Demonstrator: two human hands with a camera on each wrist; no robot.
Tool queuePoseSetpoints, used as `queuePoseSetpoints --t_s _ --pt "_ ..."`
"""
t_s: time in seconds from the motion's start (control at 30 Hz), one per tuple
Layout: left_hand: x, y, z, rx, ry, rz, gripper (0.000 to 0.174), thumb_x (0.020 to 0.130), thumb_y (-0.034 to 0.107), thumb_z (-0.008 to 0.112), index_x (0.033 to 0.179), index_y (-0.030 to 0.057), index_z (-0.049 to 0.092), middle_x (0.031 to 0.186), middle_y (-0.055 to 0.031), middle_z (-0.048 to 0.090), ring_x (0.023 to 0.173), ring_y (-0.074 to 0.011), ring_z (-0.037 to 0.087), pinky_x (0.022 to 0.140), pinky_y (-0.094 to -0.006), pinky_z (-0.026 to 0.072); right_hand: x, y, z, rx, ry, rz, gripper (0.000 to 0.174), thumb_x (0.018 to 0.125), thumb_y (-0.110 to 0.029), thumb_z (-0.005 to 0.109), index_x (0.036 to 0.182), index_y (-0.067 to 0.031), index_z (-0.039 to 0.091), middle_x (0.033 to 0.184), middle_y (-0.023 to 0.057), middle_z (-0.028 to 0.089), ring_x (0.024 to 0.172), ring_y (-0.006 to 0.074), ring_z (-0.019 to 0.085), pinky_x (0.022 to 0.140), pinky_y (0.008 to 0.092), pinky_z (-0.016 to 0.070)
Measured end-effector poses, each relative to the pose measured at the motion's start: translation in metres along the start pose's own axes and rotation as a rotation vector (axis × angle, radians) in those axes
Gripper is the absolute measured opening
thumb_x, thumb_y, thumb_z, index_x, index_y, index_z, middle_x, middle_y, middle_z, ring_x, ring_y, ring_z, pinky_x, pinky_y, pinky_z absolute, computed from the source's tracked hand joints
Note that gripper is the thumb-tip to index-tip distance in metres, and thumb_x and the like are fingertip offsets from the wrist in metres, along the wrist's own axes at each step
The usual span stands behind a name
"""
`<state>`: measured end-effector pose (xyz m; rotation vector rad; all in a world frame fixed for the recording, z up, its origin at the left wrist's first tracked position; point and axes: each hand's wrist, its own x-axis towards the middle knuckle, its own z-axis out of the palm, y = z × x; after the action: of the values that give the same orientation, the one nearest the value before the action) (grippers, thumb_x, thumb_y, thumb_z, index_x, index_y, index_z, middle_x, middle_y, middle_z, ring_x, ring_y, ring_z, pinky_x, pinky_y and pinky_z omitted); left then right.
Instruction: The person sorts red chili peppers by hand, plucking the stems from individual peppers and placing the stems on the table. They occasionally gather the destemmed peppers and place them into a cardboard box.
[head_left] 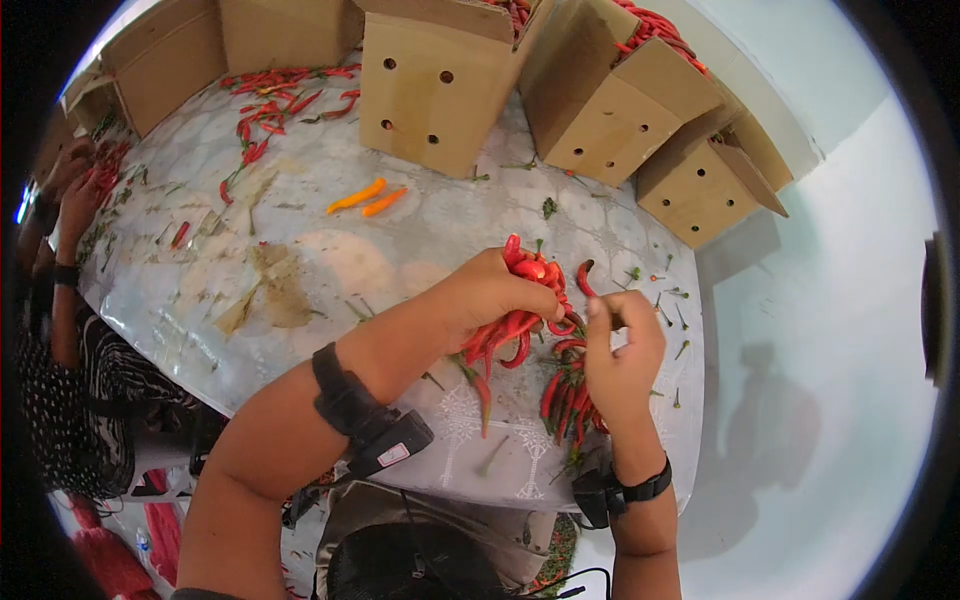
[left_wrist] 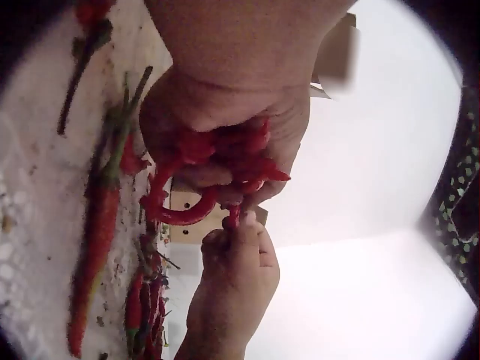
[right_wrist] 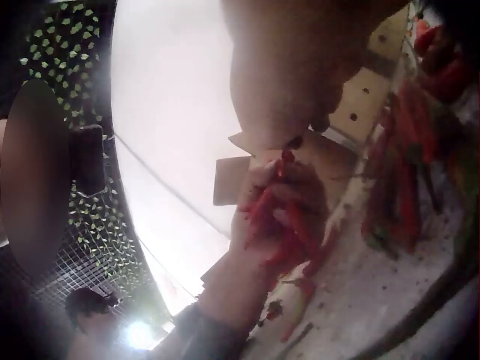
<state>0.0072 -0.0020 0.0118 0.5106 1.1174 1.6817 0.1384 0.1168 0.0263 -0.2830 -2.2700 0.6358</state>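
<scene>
My left hand [head_left: 495, 295] grips a loose bunch of red chili peppers [head_left: 535, 268] above the table [head_left: 430, 225]. Several of them stick out past its fingers in the left wrist view. Close beside it, my right hand [head_left: 628, 350] pinches one curved red chili [head_left: 585, 280] with a dark tip between thumb and fingers. Under the right hand lies a pile of red chilies [head_left: 565, 400] with green stems. A single reddish-green chili [head_left: 482, 405] lies below the left hand. The palm side of my left hand [right_wrist: 300, 202], full of chilies, shows in the right wrist view.
Cardboard boxes [head_left: 425, 100] with round holes line the far edge, some holding red chilies [head_left: 660, 35]. Two orange chilies [head_left: 357, 195] lie mid-table. Loose green stems [head_left: 682, 318] dot the right side. At the left edge, another person's hands [head_left: 78, 195] handle chilies. A wall [head_left: 800, 330] stands right.
</scene>
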Motion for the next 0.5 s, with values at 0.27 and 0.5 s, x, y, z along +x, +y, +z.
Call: queuePoseSetpoints --t_s 0.27,0.5 --pt "-0.007 0.013 -0.014 -0.37 0.007 -0.011 0.013 0.075 0.011 0.064 0.085 0.0075 0.056 0.075 -0.004 0.059 0.063 -0.0113 0.058 0.048 -0.0213 0.0451 0.011 0.02 -0.012 -0.31 0.079 -0.097 0.011 0.071 -0.005 0.064 0.08 -0.0025 0.059 0.082 0.0104 0.057 0.08 0.0272 0.056 0.07 0.0325 0.0452" --pt "-0.003 0.014 -0.017 -0.508 0.144 0.126 0.012 0.077 0.012 0.063 0.085 0.0073 0.054 0.077 -0.0041 0.058 0.068 -0.0124 0.058 0.05 -0.0221 0.0478 -0.007 -0.018 0.012 0.0 -0.596 -0.324 0.02 0.068 -0.006 0.065 0.087 -0.006 0.062 0.092 0.0064 0.058 0.091 0.0269 0.052 0.075 0.0365 0.0446"
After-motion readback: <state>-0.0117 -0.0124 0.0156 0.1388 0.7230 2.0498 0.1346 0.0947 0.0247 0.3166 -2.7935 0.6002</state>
